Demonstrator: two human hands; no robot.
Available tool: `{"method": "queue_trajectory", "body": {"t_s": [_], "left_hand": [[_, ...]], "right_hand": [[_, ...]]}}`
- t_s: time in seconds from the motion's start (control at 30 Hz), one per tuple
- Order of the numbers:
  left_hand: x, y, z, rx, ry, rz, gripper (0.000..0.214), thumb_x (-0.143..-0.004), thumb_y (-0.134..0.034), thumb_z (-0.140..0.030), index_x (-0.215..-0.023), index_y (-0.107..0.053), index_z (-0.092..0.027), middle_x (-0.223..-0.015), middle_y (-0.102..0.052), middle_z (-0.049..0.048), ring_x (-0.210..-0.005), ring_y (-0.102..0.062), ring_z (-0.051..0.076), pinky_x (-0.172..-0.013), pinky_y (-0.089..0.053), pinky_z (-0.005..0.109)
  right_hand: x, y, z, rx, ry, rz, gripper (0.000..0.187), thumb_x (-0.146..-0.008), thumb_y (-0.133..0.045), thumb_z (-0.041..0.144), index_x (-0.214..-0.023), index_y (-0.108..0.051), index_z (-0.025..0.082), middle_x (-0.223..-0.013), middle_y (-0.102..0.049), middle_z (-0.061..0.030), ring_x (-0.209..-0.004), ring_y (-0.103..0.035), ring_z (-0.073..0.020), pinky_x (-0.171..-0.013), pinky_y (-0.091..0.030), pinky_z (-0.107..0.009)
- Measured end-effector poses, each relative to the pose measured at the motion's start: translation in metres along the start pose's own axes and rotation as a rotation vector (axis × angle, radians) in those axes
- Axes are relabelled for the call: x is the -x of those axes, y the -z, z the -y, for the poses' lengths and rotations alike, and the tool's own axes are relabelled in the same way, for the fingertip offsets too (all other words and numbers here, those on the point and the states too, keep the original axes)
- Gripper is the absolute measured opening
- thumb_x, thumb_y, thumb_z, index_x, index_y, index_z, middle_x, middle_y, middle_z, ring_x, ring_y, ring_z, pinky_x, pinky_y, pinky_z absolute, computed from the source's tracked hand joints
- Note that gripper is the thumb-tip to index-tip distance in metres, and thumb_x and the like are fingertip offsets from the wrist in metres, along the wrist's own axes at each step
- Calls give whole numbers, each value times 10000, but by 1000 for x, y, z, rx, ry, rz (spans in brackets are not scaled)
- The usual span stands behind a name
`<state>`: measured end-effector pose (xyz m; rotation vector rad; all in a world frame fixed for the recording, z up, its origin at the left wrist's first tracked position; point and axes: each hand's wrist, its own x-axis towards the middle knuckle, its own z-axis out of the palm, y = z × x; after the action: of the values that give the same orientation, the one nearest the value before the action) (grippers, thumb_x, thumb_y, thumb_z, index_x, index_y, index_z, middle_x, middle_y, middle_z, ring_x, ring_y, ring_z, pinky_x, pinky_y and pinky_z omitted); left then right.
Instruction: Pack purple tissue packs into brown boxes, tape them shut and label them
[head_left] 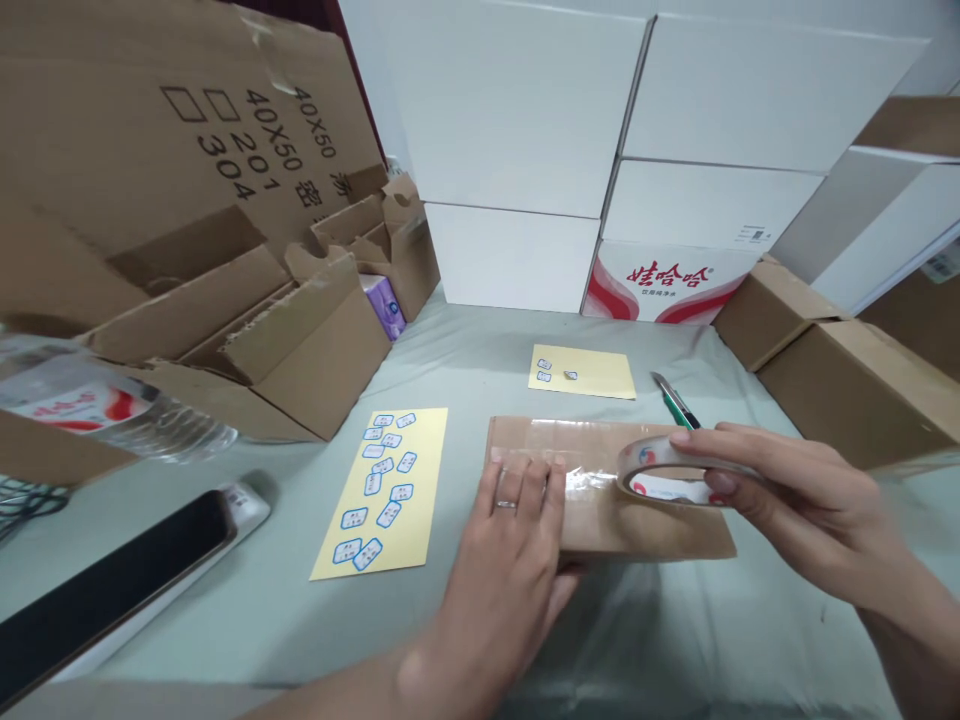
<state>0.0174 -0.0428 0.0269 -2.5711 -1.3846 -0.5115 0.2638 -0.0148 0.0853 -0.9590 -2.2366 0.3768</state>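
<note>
A brown cardboard box (pixel 645 535) lies in front of me, with shiny clear tape across its top. My left hand (pixel 510 550) holds the box at its left part, fingers flat on top and thumb at the front edge. Pinched between the thumb and fingers of my right hand (pixel 795 490) is a roll of clear tape (pixel 637 455), tilted over the box's right part. Whether the roll is still joined to the strip on the box, I cannot tell. Behind the right hand lies a green utility knife (pixel 679 403), partly hidden by the fingers.
Yellow sheets with blue-edged stickers lie left (pixel 435 480) and behind (pixel 604 372) the box. A phone (pixel 112 600), a water bottle (pixel 112 400) and open cartons (pixel 300 350) are at left. White cartons (pixel 517 250) stand at the back, brown boxes (pixel 847 390) at right.
</note>
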Motion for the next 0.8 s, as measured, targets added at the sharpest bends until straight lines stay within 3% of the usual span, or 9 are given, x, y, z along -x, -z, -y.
{"method": "queue_trajectory", "body": {"t_s": [0.1,0.2,0.3,0.43,0.47,0.53,0.6,0.7,0.8], "left_hand": [[-13,12,2,260,2,15,929,-712,-687,-688,-1288,-524,22,-1298,-578,292,-1247,-509,450,-1075,-362,651],[-35,22,1,680,-27,31,641,-902,-590,-478,-1391,-444,-91,-1356,-577,170,-1261,-532,293,-1063,-444,457],[-54,21,-2,969,29,-20,323,-933,-576,-266,-1248,-583,-193,-1167,-682,42,-1067,-621,169,-942,-485,290],[-63,11,-3,1091,155,-44,184,-916,-580,-264,-1064,-672,-203,-990,-693,26,-935,-630,164,-830,-483,277],[-63,9,-2,1104,178,-50,197,-913,-578,-275,-1069,-672,-201,-1001,-679,37,-942,-625,172,-821,-482,283],[-61,7,-1,1110,210,-71,202,-900,-585,-297,-1044,-678,-191,-1012,-639,53,-951,-611,185,-809,-478,295],[-60,8,0,1104,227,-67,190,-896,-580,-314,-992,-676,-182,-976,-605,52,-915,-598,186,-790,-472,303],[-57,11,0,1110,247,-39,168,-905,-563,-317,-943,-657,-184,-920,-599,39,-853,-581,177,-770,-463,310],[-54,12,-1,1144,254,-62,179,-903,-583,-282,-1044,-661,-203,-982,-628,47,-933,-587,189,-830,-470,324]], "right_hand": [[0,-3,4,-20,-21,13,437,-963,-498,159,-1324,-539,399,-1073,-723,8,-828,-690,-164,-607,-519,-254],[-2,1,8,-73,-48,35,382,-986,-490,211,-1313,-544,401,-1081,-717,13,-879,-693,-152,-676,-526,-232],[1,16,-7,-177,-123,1,362,-1011,-434,391,-1363,-513,366,-1063,-703,-8,-897,-685,-165,-701,-538,-241],[19,31,-76,100,-486,-147,437,-951,-453,520,-1248,-594,233,-1105,-667,-81,-982,-649,-233,-807,-528,-331],[26,27,-98,272,-640,-84,405,-924,-491,503,-1181,-625,220,-1070,-678,-81,-958,-648,-234,-821,-518,-340],[38,9,-140,355,-765,-19,369,-869,-580,424,-1087,-664,138,-944,-693,-125,-830,-655,-256,-777,-514,-388],[48,-17,-171,406,-807,-17,403,-853,-621,406,-1108,-644,94,-993,-676,-164,-866,-649,-269,-790,-510,-413],[55,-43,-197,411,-765,-20,348,-894,-613,431,-1067,-627,130,-997,-662,-97,-866,-638,-201,-791,-517,-388],[58,-33,-209,332,-597,0,281,-911,-585,437,-891,-639,161,-787,-652,-35,-681,-614,-167,-647,-510,-325]]}}
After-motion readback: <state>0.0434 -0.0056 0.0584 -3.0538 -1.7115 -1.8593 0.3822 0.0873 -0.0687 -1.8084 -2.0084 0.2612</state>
